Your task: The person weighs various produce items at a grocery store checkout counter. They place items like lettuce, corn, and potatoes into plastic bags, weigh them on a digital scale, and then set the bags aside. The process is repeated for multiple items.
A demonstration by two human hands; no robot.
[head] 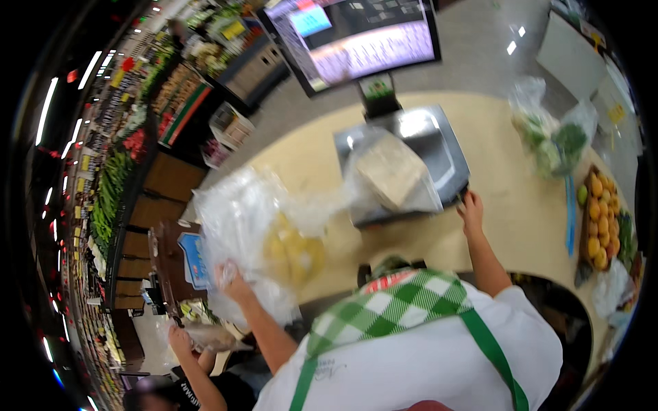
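My left hand [230,280] is closed on a clear plastic bag [236,221] at the left side of the counter. Blurred yellow produce in clear plastic [293,249] lies just right of that bag. At the near right edge of the scale, my right hand [470,208] has its fingers bent close to the scale's corner; whether they hold something small is unclear. On the metal scale plate [447,149] rests a clear bag with a pale, blocky item [393,169] inside. A screen [370,46] stands behind the scale.
Bagged green vegetables [558,144] and a box of orange-yellow fruit [600,221] sit on the right of the curved counter [519,205]. Another person's hands [182,341] hold a bagged item at lower left, near a brown container [175,257]. Produce shelves line the far left.
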